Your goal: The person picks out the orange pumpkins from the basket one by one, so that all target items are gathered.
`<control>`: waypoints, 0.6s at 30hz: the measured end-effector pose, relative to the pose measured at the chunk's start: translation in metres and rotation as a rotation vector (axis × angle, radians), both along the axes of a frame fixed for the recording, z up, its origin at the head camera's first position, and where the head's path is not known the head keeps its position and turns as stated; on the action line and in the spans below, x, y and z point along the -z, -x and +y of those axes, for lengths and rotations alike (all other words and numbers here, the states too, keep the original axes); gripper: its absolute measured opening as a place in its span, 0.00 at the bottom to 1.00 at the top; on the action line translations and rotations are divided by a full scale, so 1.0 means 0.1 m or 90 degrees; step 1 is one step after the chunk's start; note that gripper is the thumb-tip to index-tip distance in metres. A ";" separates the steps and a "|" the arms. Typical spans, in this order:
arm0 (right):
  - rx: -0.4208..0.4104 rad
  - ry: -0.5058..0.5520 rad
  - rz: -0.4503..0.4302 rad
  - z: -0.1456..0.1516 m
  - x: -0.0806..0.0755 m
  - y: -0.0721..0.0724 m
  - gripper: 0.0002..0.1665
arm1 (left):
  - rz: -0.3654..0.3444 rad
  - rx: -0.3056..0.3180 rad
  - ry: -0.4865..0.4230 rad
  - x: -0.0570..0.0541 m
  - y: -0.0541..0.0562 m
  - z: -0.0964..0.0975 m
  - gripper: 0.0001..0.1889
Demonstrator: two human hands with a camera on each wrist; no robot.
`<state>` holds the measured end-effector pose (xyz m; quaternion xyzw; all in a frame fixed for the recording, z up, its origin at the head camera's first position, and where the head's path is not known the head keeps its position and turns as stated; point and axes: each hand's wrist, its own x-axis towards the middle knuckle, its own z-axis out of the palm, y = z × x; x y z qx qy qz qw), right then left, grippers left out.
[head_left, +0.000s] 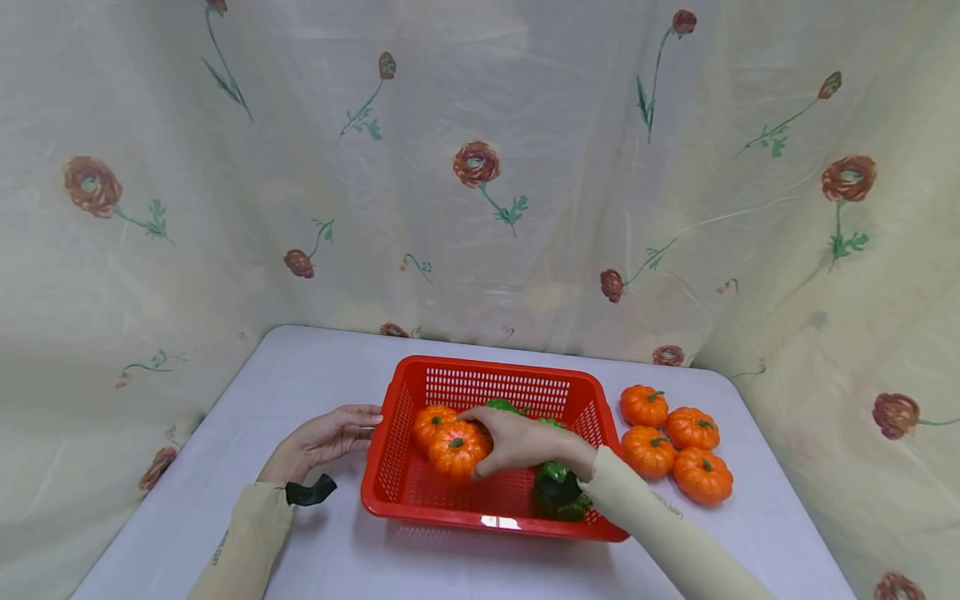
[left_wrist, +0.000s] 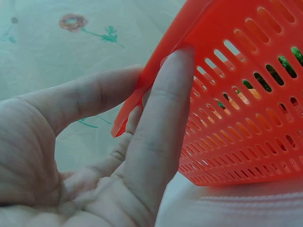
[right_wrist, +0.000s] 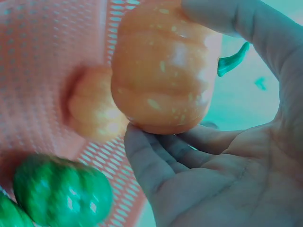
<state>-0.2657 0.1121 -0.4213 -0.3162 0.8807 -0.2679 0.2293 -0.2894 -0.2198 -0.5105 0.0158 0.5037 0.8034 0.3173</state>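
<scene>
My right hand (head_left: 517,440) holds a small orange pumpkin (head_left: 454,452) inside the red plastic basket (head_left: 480,518), thumb on one side and fingertips on the other. In the right wrist view this pumpkin (right_wrist: 163,71) has its green stem toward the palm, with a second orange pumpkin (right_wrist: 94,104) behind it in the basket. My left hand (head_left: 326,440) pinches the basket's left rim between thumb and fingers; the left wrist view shows the slotted wall (left_wrist: 236,127) close by. Green lobed vegetables (head_left: 558,490) lie along the basket's right side, partly hidden by my right arm.
Several orange pumpkins (head_left: 675,442) sit grouped on the white table (head_left: 322,375) just right of the basket. A floral curtain (head_left: 480,250) hangs behind and at both sides of the table. A black strap (head_left: 311,491) sticks out at my left wrist.
</scene>
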 end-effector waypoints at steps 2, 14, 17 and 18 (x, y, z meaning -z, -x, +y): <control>0.019 0.016 0.002 0.10 -0.08 -0.01 0.46 | -0.001 -0.003 0.002 0.00 0.00 0.00 0.18; 0.201 0.062 -0.001 0.82 -0.32 -0.21 0.47 | -0.018 -0.025 0.020 0.01 -0.01 0.02 0.23; 0.245 0.076 -0.013 1.02 -0.33 -0.28 0.49 | -0.036 -0.073 0.045 0.00 -0.05 0.00 0.29; 0.256 0.080 -0.014 1.09 -0.34 -0.30 0.49 | -0.042 -0.087 0.051 -0.01 -0.07 0.00 0.31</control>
